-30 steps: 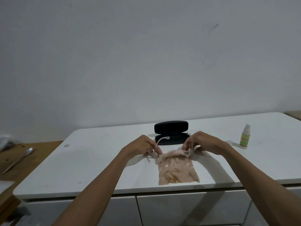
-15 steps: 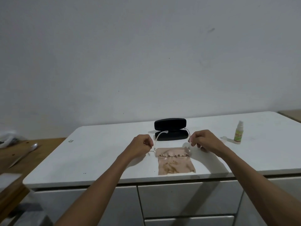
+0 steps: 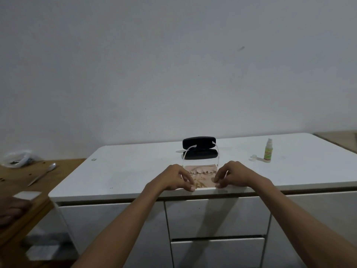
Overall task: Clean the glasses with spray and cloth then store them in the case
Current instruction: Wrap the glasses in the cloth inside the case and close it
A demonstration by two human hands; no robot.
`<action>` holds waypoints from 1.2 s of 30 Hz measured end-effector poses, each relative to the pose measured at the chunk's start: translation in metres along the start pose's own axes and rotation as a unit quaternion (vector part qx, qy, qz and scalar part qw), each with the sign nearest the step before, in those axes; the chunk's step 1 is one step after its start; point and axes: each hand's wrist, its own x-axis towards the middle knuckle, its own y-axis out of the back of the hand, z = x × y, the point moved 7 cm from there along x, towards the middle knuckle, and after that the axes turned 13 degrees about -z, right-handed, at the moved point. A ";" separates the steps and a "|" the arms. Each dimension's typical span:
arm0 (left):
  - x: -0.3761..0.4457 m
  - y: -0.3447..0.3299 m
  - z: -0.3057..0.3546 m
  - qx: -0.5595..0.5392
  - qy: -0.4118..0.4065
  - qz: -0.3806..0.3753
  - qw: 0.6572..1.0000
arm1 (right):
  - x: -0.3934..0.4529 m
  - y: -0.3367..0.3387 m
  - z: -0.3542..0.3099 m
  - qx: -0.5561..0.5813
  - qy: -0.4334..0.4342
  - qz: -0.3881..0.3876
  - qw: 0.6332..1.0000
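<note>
The clear-framed glasses (image 3: 201, 172) lie lenses-down on the far part of a tan patterned cloth (image 3: 204, 182), their temples unfolded and sticking up in front of the open black case (image 3: 199, 150). My left hand (image 3: 178, 178) has its fingertips curled on the cloth's near left corner. At the near right corner, my right hand (image 3: 234, 176) pinches the cloth by the counter's front edge. Neither hand touches the glasses. The spray bottle (image 3: 268, 150) stands to the right, with its clear cap (image 3: 254, 157) lying beside it.
The white counter (image 3: 125, 171) has drawers below its front edge. A wooden table (image 3: 17, 182) on the left carries a spoon (image 3: 43, 174), a plastic bag (image 3: 18, 160) and a white block (image 3: 27, 195). Another person's hand (image 3: 7, 211) rests at the far left.
Both hands let go of the glasses' temples and drew back toward me onto the cloth's near corners. The glasses now rest on the cloth by themselves.
</note>
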 end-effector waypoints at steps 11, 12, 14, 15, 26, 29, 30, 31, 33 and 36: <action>0.001 0.005 -0.006 -0.004 -0.006 0.092 0.996 | 0.006 0.005 -0.003 -0.030 0.012 0.081 0.996; 0.002 0.007 -0.007 -0.020 -0.009 0.109 0.994 | 0.007 0.008 -0.004 -0.024 0.016 0.100 0.995; 0.007 0.012 -0.009 -0.057 -0.010 0.147 0.987 | 0.010 0.013 -0.006 -0.016 0.018 0.137 0.990; 0.009 0.014 -0.010 -0.080 -0.009 0.168 0.983 | 0.011 0.017 -0.007 -0.018 0.015 0.158 0.987; 0.034 0.020 -0.018 -0.072 0.068 0.303 0.948 | 0.049 0.017 -0.007 -0.115 -0.054 0.224 0.966; 0.037 0.013 -0.020 -0.027 0.095 0.301 0.948 | 0.056 0.012 -0.003 -0.126 -0.050 0.224 0.965; 0.038 0.012 -0.020 -0.019 0.099 0.304 0.947 | 0.056 0.011 -0.002 -0.127 -0.044 0.229 0.964; 0.038 0.011 -0.021 -0.016 0.100 0.308 0.946 | 0.055 0.010 -0.002 -0.127 -0.037 0.234 0.963; 0.036 0.012 -0.018 -0.014 0.095 0.318 0.943 | 0.051 0.010 -0.003 -0.121 -0.019 0.244 0.962; 0.032 0.014 -0.013 -0.008 0.083 0.329 0.941 | 0.039 0.010 -0.007 -0.087 0.031 0.260 0.961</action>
